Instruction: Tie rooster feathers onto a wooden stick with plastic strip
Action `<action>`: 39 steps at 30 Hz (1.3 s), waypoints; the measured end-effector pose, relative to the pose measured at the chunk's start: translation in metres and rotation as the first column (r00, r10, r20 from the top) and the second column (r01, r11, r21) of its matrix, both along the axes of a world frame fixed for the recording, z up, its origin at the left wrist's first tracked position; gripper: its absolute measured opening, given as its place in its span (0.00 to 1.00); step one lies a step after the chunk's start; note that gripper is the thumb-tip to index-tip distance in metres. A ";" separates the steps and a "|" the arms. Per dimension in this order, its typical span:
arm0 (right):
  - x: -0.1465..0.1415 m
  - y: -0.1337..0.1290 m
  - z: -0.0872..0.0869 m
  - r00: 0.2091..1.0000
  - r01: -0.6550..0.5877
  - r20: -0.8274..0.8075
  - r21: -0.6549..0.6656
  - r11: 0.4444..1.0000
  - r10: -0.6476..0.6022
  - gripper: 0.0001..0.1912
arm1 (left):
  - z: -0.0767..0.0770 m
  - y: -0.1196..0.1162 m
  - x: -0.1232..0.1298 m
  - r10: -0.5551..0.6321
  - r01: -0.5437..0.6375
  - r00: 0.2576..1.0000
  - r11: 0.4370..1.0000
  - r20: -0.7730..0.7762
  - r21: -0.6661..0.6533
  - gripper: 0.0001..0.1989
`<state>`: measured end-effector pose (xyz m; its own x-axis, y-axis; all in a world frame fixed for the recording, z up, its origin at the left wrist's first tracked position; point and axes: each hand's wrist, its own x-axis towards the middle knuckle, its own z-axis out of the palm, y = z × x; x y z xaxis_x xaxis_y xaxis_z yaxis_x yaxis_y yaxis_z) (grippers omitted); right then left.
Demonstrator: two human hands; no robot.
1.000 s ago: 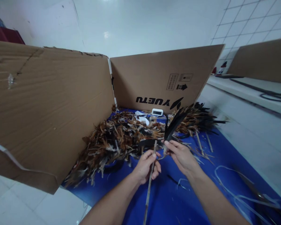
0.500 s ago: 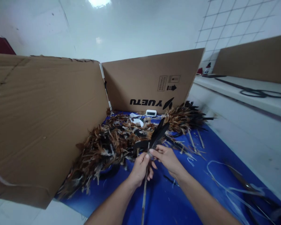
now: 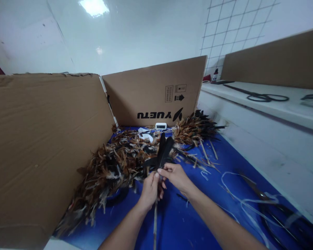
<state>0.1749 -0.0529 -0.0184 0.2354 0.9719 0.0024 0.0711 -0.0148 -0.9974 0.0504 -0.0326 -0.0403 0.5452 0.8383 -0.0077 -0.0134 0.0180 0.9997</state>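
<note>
My left hand (image 3: 150, 187) is closed round the upper end of a thin stick (image 3: 155, 222), whose lower part runs down toward me. Black feathers (image 3: 163, 151) stand up from the stick's top. My right hand (image 3: 173, 175) pinches the base of these feathers, its thumb and finger touching the stick beside my left thumb. Behind both hands spreads a large heap of brown and black feathers (image 3: 112, 166) on a blue surface (image 3: 182, 222). Exactly how the feathers meet the stick is hidden by my fingers.
Cardboard panels (image 3: 143, 93) stand at the left and back. A small white digital display (image 3: 161, 126) sits by the back panel. Scissors (image 3: 261, 196) and pale string (image 3: 240, 198) lie at right. Another pair of scissors (image 3: 263, 97) rests on the white ledge (image 3: 297, 111).
The black feathers, spread apart before, now stand closer together and more upright along the stick. Both hands stay together at the stick's top. The whole view has shifted slightly.
</note>
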 end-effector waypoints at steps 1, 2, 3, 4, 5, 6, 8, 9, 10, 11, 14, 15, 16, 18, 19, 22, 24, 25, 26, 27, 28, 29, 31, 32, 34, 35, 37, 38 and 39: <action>-0.002 -0.001 0.002 0.999 -0.013 -0.034 -0.006 1.000 0.012 0.14 | 0.001 0.000 0.000 0.003 -0.003 1.000 1.000 -0.001 0.004 0.20; -0.003 -0.001 0.003 0.998 -0.018 -0.058 -0.014 1.000 0.018 0.14 | 0.001 0.000 0.000 0.005 -0.005 1.000 1.000 -0.002 0.008 0.20; -0.004 -0.001 0.005 0.997 -0.016 -0.070 -0.025 1.000 0.015 0.14 | 0.002 0.000 0.000 0.005 -0.005 1.000 1.000 -0.004 0.012 0.20; -0.005 -0.001 0.007 0.997 -0.007 -0.071 -0.037 0.999 0.004 0.14 | 0.002 0.000 0.000 0.007 -0.007 1.000 1.000 -0.005 0.018 0.20; -0.006 -0.001 0.008 0.998 0.005 -0.065 -0.048 0.999 -0.008 0.14 | 0.002 0.000 0.000 0.007 -0.007 1.000 1.000 -0.007 0.023 0.19; -0.005 -0.001 0.008 0.998 0.018 -0.054 -0.057 0.998 -0.021 0.14 | 0.002 0.000 0.000 0.007 -0.006 1.000 1.000 -0.010 0.029 0.19; -0.004 0.000 0.008 0.999 0.033 -0.022 -0.061 0.998 -0.034 0.14 | 0.000 0.000 -0.001 0.005 -0.004 1.000 0.999 -0.018 0.036 0.18; -0.003 0.001 0.007 0.999 0.037 -0.002 -0.057 0.998 -0.037 0.14 | -0.001 0.001 -0.001 0.005 -0.004 1.000 0.999 -0.022 0.040 0.18; -0.002 0.001 0.006 0.999 0.041 0.023 -0.049 0.998 -0.040 0.14 | -0.002 0.001 -0.001 0.003 -0.002 1.000 0.999 -0.025 0.044 0.18; -0.001 0.002 0.004 0.998 0.045 0.053 -0.036 0.998 -0.043 0.14 | -0.003 0.001 -0.001 0.001 0.001 1.000 0.999 -0.027 0.048 0.17; 0.002 0.003 -0.002 0.985 0.057 0.162 0.019 0.998 -0.059 0.14 | -0.005 0.001 -0.001 -0.004 0.005 1.000 0.998 -0.020 0.055 0.17; 0.004 0.003 -0.004 0.978 0.055 0.198 0.033 0.998 -0.060 0.14 | -0.005 0.001 -0.001 -0.005 0.006 1.000 0.999 -0.015 0.049 0.17; 0.005 0.003 -0.006 0.971 0.051 0.233 0.041 0.998 -0.059 0.14 | -0.005 0.001 -0.001 -0.009 0.009 1.000 0.999 -0.008 0.039 0.17; 0.008 0.004 -0.009 0.954 0.041 0.294 0.047 0.998 -0.054 0.15 | -0.004 0.001 -0.001 -0.023 0.023 1.000 1.000 0.007 0.007 0.17; 0.009 0.004 -0.009 0.945 0.036 0.324 0.049 0.998 -0.050 0.15 | -0.004 0.000 -0.001 -0.035 0.035 0.999 0.999 0.014 -0.009 0.17; 0.010 0.004 -0.006 0.926 0.011 0.376 0.051 0.999 -0.029 0.16 | -0.005 0.000 -0.001 -0.055 0.056 0.998 0.998 0.032 -0.039 0.18; 0.009 0.003 -0.002 0.943 -0.015 0.333 0.038 0.999 0.001 0.17 | -0.005 -0.001 -0.002 -0.058 0.060 0.997 0.997 0.043 -0.039 0.19; 0.008 0.002 0.000 0.957 -0.028 0.289 0.021 0.999 0.021 0.17 | -0.005 -0.001 -0.002 -0.062 0.064 0.997 0.997 0.045 -0.039 0.19; 0.007 0.001 0.002 0.971 -0.041 0.237 -0.003 0.999 0.040 0.18 | -0.004 -0.001 -0.002 -0.070 0.072 0.997 0.997 0.044 -0.041 0.20; 0.006 0.000 0.004 0.981 -0.051 0.183 -0.033 0.998 0.056 0.18 | -0.004 -0.002 -0.002 -0.080 0.082 0.996 0.996 0.043 -0.045 0.20; 0.004 -0.001 0.005 0.988 -0.061 0.139 -0.066 0.996 0.069 0.18 | -0.002 -0.002 -0.002 -0.088 0.091 0.995 0.995 0.045 -0.050 0.20; 0.003 -0.002 0.006 0.991 -0.066 0.110 -0.094 0.993 0.076 0.19 | -0.001 -0.003 -0.002 -0.096 0.099 0.994 0.993 0.051 -0.061 0.20; 0.003 -0.003 0.005 0.993 -0.071 0.085 -0.123 0.990 0.081 0.19 | 0.001 -0.003 -0.002 -0.100 0.106 0.992 0.991 0.074 -0.082 0.21; 0.003 -0.003 0.004 0.993 -0.069 0.089 -0.127 0.990 0.081 0.20 | 0.002 -0.004 -0.002 -0.096 0.104 0.992 0.990 0.086 -0.095 0.21; 0.004 -0.002 0.002 0.988 -0.062 0.132 -0.123 0.990 0.079 0.20 | 0.002 -0.004 -0.002 -0.079 0.095 0.991 0.985 0.111 -0.141 0.21; 0.005 -0.001 0.001 0.982 -0.062 0.169 -0.117 0.991 0.081 0.20 | 0.001 -0.004 -0.002 -0.066 0.087 0.990 0.982 0.124 -0.169 0.22; 0.007 0.003 0.000 0.956 -0.081 0.275 -0.097 0.992 0.105 0.20 | -0.003 -0.003 -0.001 -0.034 0.064 0.989 0.976 0.143 -0.208 0.22; 0.009 0.005 0.001 0.931 -0.108 0.340 -0.087 0.990 0.131 0.20 | -0.005 -0.002 -0.001 -0.018 0.050 0.989 0.975 0.148 -0.216 0.22; 0.010 0.007 0.003 0.896 -0.145 0.411 -0.087 0.986 0.168 0.20 | -0.006 -0.001 0.000 -0.004 0.036 0.989 0.976 0.147 -0.216 0.23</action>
<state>0.1853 -0.0457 -0.0157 0.0692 0.9975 0.0141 0.4844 -0.0212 -0.8746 0.0502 -0.0335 -0.0466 0.5703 0.8143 -0.1081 -0.1553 0.2362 0.9592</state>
